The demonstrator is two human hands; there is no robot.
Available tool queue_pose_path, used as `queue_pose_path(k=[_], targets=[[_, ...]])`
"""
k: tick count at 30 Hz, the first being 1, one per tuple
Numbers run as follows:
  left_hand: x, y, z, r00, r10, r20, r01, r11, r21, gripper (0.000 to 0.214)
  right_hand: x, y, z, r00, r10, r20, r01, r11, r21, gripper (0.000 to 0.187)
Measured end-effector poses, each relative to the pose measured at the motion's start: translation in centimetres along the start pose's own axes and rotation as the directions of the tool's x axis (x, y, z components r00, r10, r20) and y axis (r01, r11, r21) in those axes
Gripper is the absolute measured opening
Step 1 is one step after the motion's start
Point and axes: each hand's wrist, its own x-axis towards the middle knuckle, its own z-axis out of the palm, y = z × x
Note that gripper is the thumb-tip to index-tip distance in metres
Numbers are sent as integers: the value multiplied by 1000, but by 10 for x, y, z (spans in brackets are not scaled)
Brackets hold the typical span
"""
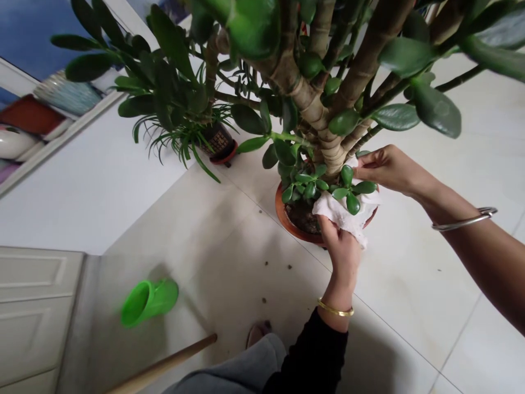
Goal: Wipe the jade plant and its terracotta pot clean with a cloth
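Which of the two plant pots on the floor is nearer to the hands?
The orange-brown pot, whose rim is partly hidden by the white cloth; the other pot, dark with lettering, stands farther back, on a reddish saucer.

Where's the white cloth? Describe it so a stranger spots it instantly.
Find the biggest plant, then the orange-brown pot beneath it. Over that pot's rim, the left hand holds the white cloth. It's crumpled and pale, unlike the green leaves and dark soil beside it.

2 bangles [335, 311], 2 flr pots [287, 226], 1 cloth [341, 212], 1 grn jug [158, 300].
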Motion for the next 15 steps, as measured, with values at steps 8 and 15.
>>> queue_pose_path(k=[8,15], targets=[[3,3,-4,995,-38,-90,26,990,-137,44,4,8,1,995,42,87,-47,997,53,48],[16,4,-9,980,182,-76,-181,983,14,35,3,12,1,996,56,69,-61,996,72,57]])
